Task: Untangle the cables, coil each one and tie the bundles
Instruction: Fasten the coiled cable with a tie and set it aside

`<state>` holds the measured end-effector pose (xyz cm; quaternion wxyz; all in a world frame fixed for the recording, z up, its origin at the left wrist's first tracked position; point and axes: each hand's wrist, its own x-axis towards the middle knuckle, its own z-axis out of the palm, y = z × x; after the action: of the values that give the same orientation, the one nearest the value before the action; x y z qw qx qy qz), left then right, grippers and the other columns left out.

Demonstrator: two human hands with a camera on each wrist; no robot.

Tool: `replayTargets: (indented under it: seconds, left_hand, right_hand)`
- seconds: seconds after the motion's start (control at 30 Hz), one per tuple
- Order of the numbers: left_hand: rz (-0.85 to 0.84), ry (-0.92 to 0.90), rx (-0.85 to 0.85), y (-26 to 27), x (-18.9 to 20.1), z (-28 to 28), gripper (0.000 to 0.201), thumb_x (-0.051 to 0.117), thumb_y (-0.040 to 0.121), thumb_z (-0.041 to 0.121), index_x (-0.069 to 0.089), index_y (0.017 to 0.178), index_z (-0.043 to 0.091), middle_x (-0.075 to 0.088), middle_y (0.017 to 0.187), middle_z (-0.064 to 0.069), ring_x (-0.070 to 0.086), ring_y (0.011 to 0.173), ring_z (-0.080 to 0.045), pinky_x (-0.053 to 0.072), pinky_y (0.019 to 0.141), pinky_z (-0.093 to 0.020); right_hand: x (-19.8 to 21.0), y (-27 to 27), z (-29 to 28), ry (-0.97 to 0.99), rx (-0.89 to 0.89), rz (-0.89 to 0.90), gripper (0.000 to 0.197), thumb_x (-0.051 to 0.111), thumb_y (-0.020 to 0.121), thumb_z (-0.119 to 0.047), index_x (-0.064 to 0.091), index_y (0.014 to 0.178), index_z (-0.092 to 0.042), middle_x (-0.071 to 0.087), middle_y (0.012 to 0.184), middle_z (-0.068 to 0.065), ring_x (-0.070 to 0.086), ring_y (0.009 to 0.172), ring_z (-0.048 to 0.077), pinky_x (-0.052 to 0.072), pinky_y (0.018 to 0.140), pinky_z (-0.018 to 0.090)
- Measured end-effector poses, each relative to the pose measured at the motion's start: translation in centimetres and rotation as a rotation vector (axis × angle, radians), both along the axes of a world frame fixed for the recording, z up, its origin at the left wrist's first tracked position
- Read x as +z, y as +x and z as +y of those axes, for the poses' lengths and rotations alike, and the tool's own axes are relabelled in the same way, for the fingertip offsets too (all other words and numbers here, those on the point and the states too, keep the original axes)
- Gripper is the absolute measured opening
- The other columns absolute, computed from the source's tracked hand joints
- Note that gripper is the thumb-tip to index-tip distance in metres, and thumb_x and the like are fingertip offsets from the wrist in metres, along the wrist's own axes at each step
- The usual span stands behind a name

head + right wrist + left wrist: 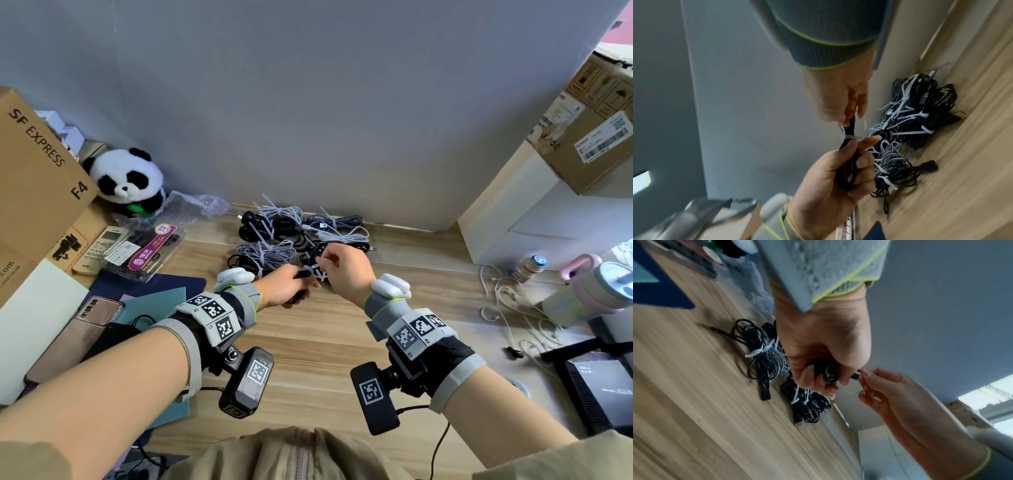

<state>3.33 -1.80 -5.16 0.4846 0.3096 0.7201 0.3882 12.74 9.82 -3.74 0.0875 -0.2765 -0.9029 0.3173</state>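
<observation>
My left hand (300,278) grips a coiled black cable (849,128) in its fist, held above the wooden table (308,346). A white zip tie (846,137) wraps the coil just above the left thumb. My right hand (325,263) pinches the tie's tail close to the coil's top end. In the left wrist view the left hand (824,378) curls round the black coil (827,375), and the right hand (864,382) pinches the tie beside it. Behind the hands lies a pile of tied cable bundles (291,233), black and grey braided, with white ties.
A cardboard box (37,171), plush panda (128,178), remote (99,250), plastic package (147,250) and phone (99,313) crowd the left. On the right are a white box (513,212), loose white cable (507,301), bottle (529,267), pink cup (596,284) and black device (599,383).
</observation>
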Motion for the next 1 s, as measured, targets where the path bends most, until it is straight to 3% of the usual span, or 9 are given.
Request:
replayTargets:
  seconds: [0.2, 0.3, 0.4, 0.5, 0.6, 0.7, 0.83, 0.9, 1.0]
  left_hand:
    - [-0.087, 0.095, 0.17, -0.7, 0.1, 0.2, 0.014, 0.052, 0.095, 0.015, 0.058, 0.085, 0.008, 0.051, 0.066, -0.003, 0.045, 0.045, -0.002, 0.036, 0.045, -0.013]
    - [0.008, 0.057, 0.151, -1.8, -0.4, -0.2, 0.02, 0.058, 0.093, 0.023, 0.061, 0.077, 0.011, 0.049, 0.063, -0.002, 0.042, 0.051, -0.01, 0.034, 0.052, -0.021]
    - [0.099, 0.023, 0.106, -1.9, -0.9, -0.2, 0.025, 0.058, 0.092, 0.029, 0.063, 0.078, 0.009, 0.05, 0.061, -0.003, 0.043, 0.052, -0.013, 0.033, 0.054, -0.027]
    - [0.189, 0.026, 0.02, -1.3, -0.9, -0.2, 0.025, 0.054, 0.095, 0.026, 0.064, 0.094, 0.004, 0.052, 0.058, 0.002, 0.045, 0.046, -0.007, 0.034, 0.048, -0.02]
    - [0.249, -0.025, -0.124, -1.3, -1.0, -0.7, 0.02, 0.05, 0.096, 0.029, 0.061, 0.098, 0.013, 0.054, 0.066, 0.001, 0.041, 0.054, -0.015, 0.033, 0.045, -0.02]
    - [0.2, -0.1, -0.135, -1.4, -0.7, -1.1, 0.02, 0.05, 0.096, 0.036, 0.06, 0.099, 0.019, 0.053, 0.066, 0.001, 0.039, 0.05, -0.013, 0.03, 0.039, -0.018]
    - [0.254, -0.148, -0.251, -1.3, -0.3, -1.0, 0.017, 0.054, 0.094, 0.036, 0.062, 0.093, 0.021, 0.05, 0.066, 0.0, 0.037, 0.05, -0.013, 0.031, 0.04, -0.019]
    - [0.262, -0.139, -0.292, -1.0, 0.1, -0.8, 0.016, 0.056, 0.093, 0.037, 0.061, 0.081, 0.027, 0.053, 0.061, 0.005, 0.038, 0.05, -0.012, 0.032, 0.043, -0.019]
    - [0.267, -0.125, -0.299, -0.9, 0.5, -0.6, 0.019, 0.057, 0.093, 0.033, 0.058, 0.076, 0.024, 0.057, 0.048, 0.014, 0.039, 0.042, -0.003, 0.032, 0.044, -0.015]
  right_hand:
    - [0.1, 0.1, 0.5, -0.334, -0.159, 0.095, 0.024, 0.058, 0.093, -0.029, 0.065, 0.079, -0.011, 0.061, 0.07, 0.004, 0.055, 0.066, 0.017, 0.049, 0.068, 0.035]
    - [-0.4, 0.3, 0.3, -0.526, -0.22, 0.134, 0.025, 0.06, 0.092, -0.026, 0.061, 0.071, -0.014, 0.06, 0.07, 0.006, 0.053, 0.063, 0.017, 0.053, 0.073, 0.043]
    - [-0.7, 0.1, 0.0, -0.35, -0.203, 0.077, 0.027, 0.06, 0.091, -0.025, 0.057, 0.065, -0.019, 0.051, 0.059, -0.005, 0.045, 0.057, 0.012, 0.041, 0.061, 0.027]
    - [-0.8, 0.0, -0.3, -0.037, -0.105, -0.064, 0.021, 0.059, 0.091, -0.027, 0.059, 0.072, -0.017, 0.057, 0.069, -0.003, 0.05, 0.068, 0.019, 0.034, 0.06, 0.027]
    - [-0.4, 0.1, -0.2, 0.095, 0.035, -0.233, 0.027, 0.059, 0.09, -0.035, 0.065, 0.074, -0.013, 0.062, 0.074, 0.004, 0.053, 0.071, 0.025, 0.037, 0.059, 0.029]
    - [0.3, 0.4, 1.0, 0.081, -0.026, -0.165, 0.034, 0.058, 0.089, -0.04, 0.062, 0.065, -0.017, 0.057, 0.064, 0.0, 0.052, 0.067, 0.025, 0.037, 0.057, 0.028]
    - [0.4, 0.3, 1.2, 0.057, 0.133, 0.088, 0.014, 0.063, 0.089, -0.028, 0.071, 0.083, -0.018, 0.064, 0.083, -0.005, 0.051, 0.079, 0.012, 0.041, 0.073, 0.029]
    - [0.2, 0.2, 0.6, -0.077, 0.284, -0.033, 0.014, 0.065, 0.088, -0.026, 0.073, 0.09, -0.015, 0.068, 0.086, -0.003, 0.055, 0.077, 0.01, 0.044, 0.075, 0.026]
    - [-0.5, 0.2, 0.9, -0.238, 0.29, -0.072, 0.007, 0.072, 0.083, -0.019, 0.072, 0.083, -0.013, 0.063, 0.07, -0.009, 0.053, 0.06, -0.002, 0.042, 0.064, 0.016]
